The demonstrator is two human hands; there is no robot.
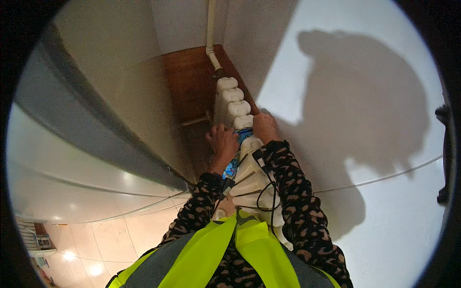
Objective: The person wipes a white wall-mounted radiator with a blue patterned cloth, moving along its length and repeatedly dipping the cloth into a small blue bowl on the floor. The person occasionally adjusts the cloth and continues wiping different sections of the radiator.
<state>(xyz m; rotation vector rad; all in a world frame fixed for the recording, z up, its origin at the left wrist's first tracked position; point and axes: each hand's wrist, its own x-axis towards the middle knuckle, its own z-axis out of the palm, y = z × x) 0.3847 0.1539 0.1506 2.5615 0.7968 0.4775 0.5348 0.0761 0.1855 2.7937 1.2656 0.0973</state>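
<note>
A white sectional radiator (pixel 238 108) runs in a row away from me along the wall. Blue, shiny patterned material (pixel 245 134) crosses over it between my two hands, and part of it hangs below my left wrist. On the left side of the radiator my left hand (pixel 224 144) has its fingers curled, with the thumb side against the blue material. My right hand (pixel 265 126) is bunched into a fist on the wall side, at the other end of that material. Its fingertips are hidden. Nearer my body, more radiator sections (pixel 248 176) fan out with dark gaps between them.
A pale pipe (pixel 211 25) comes down to the radiator's far end, by a brown wood panel (pixel 187 82). At left stands a large pale cabinet or appliance (pixel 119 79) with a grey edge strip. Black cables (pixel 268 207) hang by my sleeves. Tiled floor (pixel 108 237) lies lower left.
</note>
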